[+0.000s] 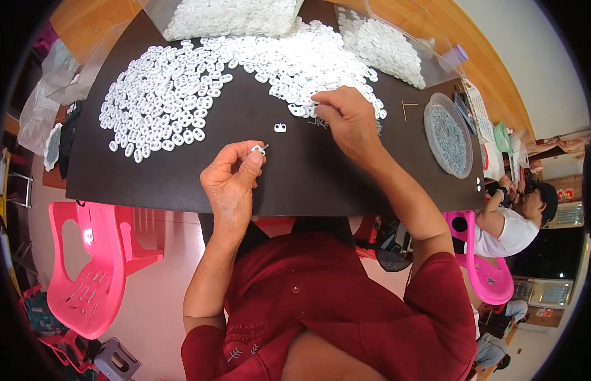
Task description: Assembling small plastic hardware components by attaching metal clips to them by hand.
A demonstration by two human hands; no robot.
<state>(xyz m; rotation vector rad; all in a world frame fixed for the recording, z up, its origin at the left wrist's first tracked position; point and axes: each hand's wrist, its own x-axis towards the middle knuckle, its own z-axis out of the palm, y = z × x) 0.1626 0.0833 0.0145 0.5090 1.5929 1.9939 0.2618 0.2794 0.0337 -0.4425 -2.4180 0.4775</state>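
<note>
The left hand [230, 178] has its grip closed on a white piece [258, 150], a small metal screw jutting from it at the fingertips. The right hand [352, 120] hovers at the heap's near edge, beside some loose screws [318, 122]; its thumb and index tip are near each other, but whether they pinch anything I cannot tell.

The work looks to be fitting screws into pieces, and the held one seems partway. A lone piece [280, 127] lies ahead of it, apparently with screws in it. The left pile [159, 101] may be finished pieces, though its holes are too small to judge. Plenty seems left: the heap [314, 63], the filled bag [385, 47] behind it and a tub [448, 136] of screws.

Both forearms cross the near edge of the table [295, 184], the left hand just inside it. Dark tabletop shows between pile and heap, and between right forearm and tub, giving room sideways. The tub sits near the right edge.
</note>
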